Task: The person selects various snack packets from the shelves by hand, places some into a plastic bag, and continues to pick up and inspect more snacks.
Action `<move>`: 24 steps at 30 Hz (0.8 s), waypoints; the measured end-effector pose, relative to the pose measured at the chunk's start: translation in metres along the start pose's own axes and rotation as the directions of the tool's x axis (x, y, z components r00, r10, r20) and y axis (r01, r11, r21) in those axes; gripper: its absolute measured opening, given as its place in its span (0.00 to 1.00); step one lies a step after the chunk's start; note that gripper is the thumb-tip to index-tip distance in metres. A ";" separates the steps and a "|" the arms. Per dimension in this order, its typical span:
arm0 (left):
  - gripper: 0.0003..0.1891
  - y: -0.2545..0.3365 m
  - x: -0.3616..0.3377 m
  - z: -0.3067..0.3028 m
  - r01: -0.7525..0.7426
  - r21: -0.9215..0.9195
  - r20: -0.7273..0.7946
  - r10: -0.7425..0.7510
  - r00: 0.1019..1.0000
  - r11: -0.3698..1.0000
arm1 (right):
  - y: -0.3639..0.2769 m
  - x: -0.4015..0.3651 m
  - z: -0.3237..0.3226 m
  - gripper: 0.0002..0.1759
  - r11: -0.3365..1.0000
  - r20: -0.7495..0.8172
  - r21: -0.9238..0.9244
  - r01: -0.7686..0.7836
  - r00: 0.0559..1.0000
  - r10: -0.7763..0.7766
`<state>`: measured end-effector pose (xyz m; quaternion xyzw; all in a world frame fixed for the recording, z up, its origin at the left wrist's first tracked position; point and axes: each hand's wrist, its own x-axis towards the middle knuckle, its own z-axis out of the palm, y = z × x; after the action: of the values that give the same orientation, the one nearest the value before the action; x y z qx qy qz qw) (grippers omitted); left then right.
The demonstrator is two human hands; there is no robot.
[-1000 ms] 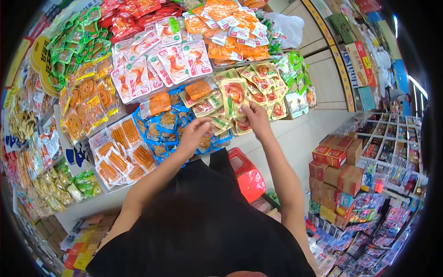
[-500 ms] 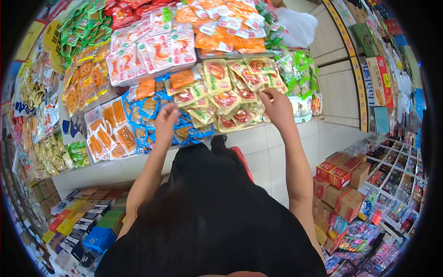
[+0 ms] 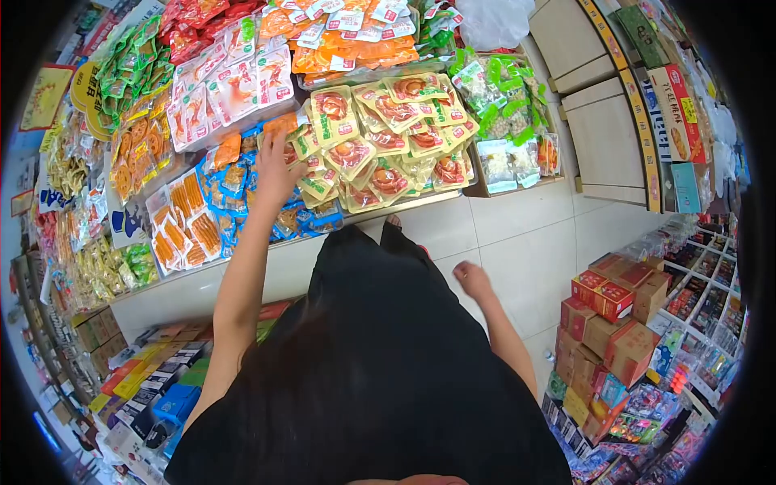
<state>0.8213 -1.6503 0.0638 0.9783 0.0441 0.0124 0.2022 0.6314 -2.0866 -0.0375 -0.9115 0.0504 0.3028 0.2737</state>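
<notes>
My left hand reaches over the blue snack packets, its fingertips at an orange packet beside the cream-coloured packets. Its fingers are partly bent, and whether they grip the orange packet cannot be made out. Away from the display, my right hand hangs low over the tiled floor, its fingers curled and slightly blurred. Pink-and-white packets lie behind my left hand, and orange packets are heaped farther back.
Green-and-clear packets fill a box at the display's right end. Wooden cabinets stand beyond it. Stacked cartons are on the floor at right. Trays of orange sticks and coloured boxes are at left.
My left hand has moved up to the orange packet. My right hand has left the cream packets and dropped down toward my body. The view has shifted slightly.
</notes>
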 end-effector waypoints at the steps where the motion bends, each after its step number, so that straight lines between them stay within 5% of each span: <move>1: 0.43 0.000 0.002 0.000 -0.002 -0.053 -0.010 0.001 1.000 0.999 | 0.009 -0.004 0.015 0.15 0.999 0.087 -0.016 -0.046 0.995 0.047; 6: 0.43 -0.013 0.003 0.004 0.024 -0.188 -0.098 -0.043 0.994 0.982 | 0.058 -0.006 0.065 0.17 0.989 0.193 0.134 -0.060 0.981 0.033; 8: 0.43 -0.012 0.002 0.000 0.112 -0.174 -0.087 -0.128 0.988 0.978 | 0.078 0.001 0.067 0.16 0.989 0.123 0.108 -0.106 0.988 0.092; 10: 0.42 -0.023 0.003 0.007 0.087 -0.087 -0.167 -0.101 0.981 0.992 | 0.091 0.010 0.059 0.14 0.912 0.156 0.308 -0.272 0.960 0.234; 12: 0.41 -0.035 0.008 0.015 0.160 -0.324 -0.129 -0.212 0.969 0.932 | 0.097 0.020 0.039 0.13 0.889 0.117 0.352 -0.292 0.956 0.268; 14: 0.37 -0.045 0.014 0.023 0.138 -0.299 -0.182 -0.199 0.963 0.944 | 0.109 0.036 0.024 0.13 0.888 0.103 0.377 -0.263 0.965 0.242; 18: 0.28 -0.035 0.017 0.012 0.111 -0.533 -0.137 -0.214 0.967 0.839 | 0.100 0.057 -0.004 0.14 0.870 0.026 0.426 -0.247 0.965 0.261; 20: 0.25 -0.004 0.012 -0.016 0.238 -0.603 0.010 -0.292 0.956 0.761 | 0.098 0.063 -0.007 0.14 0.861 -0.003 0.457 -0.224 0.967 0.253; 24: 0.22 -0.025 0.019 0.001 0.150 -0.447 -0.075 -0.204 0.976 0.882 | 0.089 0.066 0.002 0.14 0.847 0.029 0.492 -0.199 0.977 0.213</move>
<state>0.8385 -1.6265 0.0529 0.8967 0.1416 0.0622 0.4147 0.6613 -2.1554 -0.1189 -0.8050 0.2268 0.2953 0.4619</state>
